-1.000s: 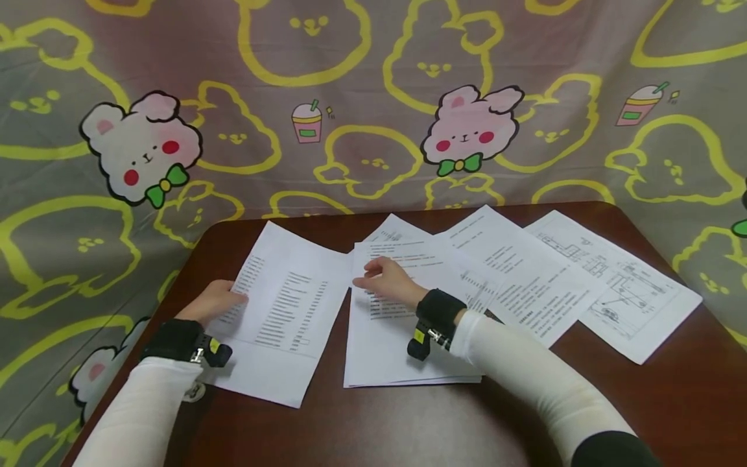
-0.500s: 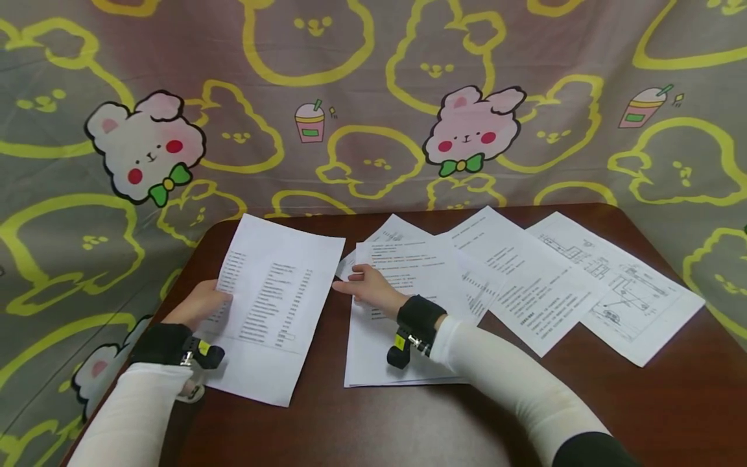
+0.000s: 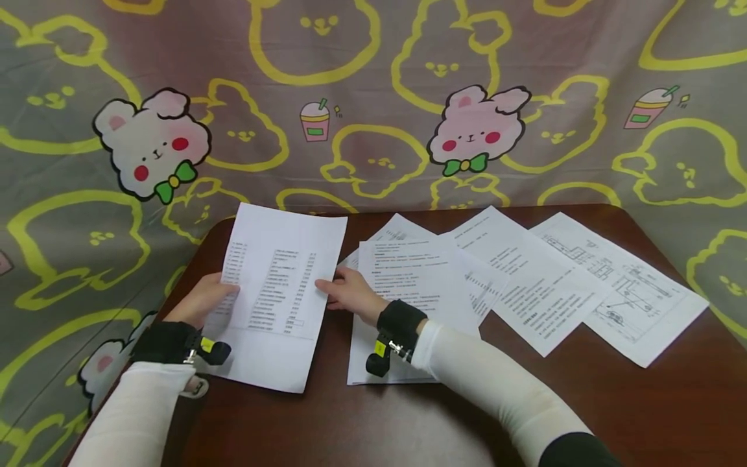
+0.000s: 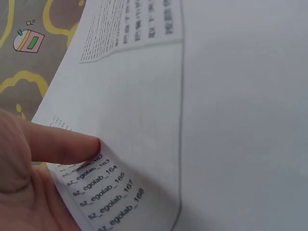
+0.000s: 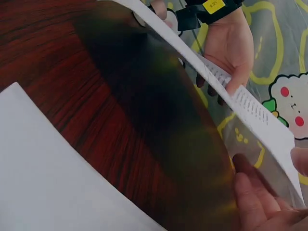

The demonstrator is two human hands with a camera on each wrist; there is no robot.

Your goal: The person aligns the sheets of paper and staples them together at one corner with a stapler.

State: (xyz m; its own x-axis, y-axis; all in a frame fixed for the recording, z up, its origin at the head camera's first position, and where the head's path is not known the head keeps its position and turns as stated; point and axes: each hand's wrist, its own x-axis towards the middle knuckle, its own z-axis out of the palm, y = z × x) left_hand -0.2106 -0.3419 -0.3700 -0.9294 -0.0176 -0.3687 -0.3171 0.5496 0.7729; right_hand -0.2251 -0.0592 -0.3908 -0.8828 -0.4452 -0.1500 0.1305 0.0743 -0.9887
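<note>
A printed sheet of paper (image 3: 271,227), with a list down its left side and a table of text, is held up tilted over the table's left half. My left hand (image 3: 201,301) grips its left edge, thumb (image 4: 67,144) on the printed face and the other fingers behind. At the right edge, my right hand (image 3: 356,297) pinches the same sheet, its thumb overlapping the front and its fingers (image 5: 255,197) on the far side. Under my right forearm lies a pile of printed papers (image 3: 403,272).
Right of the pile, another text page (image 3: 525,279) overlaps a sheet with line drawings (image 3: 636,305). More paper (image 3: 399,227) sticks out behind the pile. All lie on the dark brown table (image 3: 653,408), with a cartoon-patterned curtain (image 3: 362,78) behind.
The held sheet has been raised and turned more upright. My right hand has moved left from above the pile to the sheet's right edge and taken hold there.
</note>
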